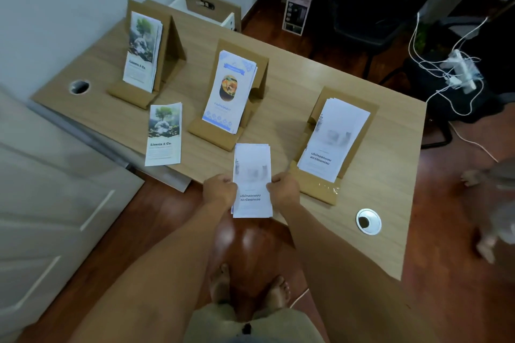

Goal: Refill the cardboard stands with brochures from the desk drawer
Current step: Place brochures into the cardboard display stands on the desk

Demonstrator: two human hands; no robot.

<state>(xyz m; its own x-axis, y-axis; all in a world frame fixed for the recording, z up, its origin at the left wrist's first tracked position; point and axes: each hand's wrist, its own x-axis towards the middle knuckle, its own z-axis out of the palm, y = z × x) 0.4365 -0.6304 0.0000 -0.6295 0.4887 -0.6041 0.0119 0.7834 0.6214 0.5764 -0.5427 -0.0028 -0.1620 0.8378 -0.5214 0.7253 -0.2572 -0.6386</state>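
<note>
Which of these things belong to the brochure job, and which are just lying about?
Part of the job:
- white brochure stack, held by left hand and right hand
- three cardboard stands: left, middle, right
- tree brochures flat on the desk
- open drawer

Just lying about:
- power strip and cables
- cardboard box on the floor
- black chair

White brochure stack (252, 172) held upright at desk's near edge.

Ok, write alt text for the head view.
Both hands, left hand and right hand, hold a white brochure stack over the desk edge; three cardboard stands hold brochures, and a tree brochure stack lies flat.
</note>
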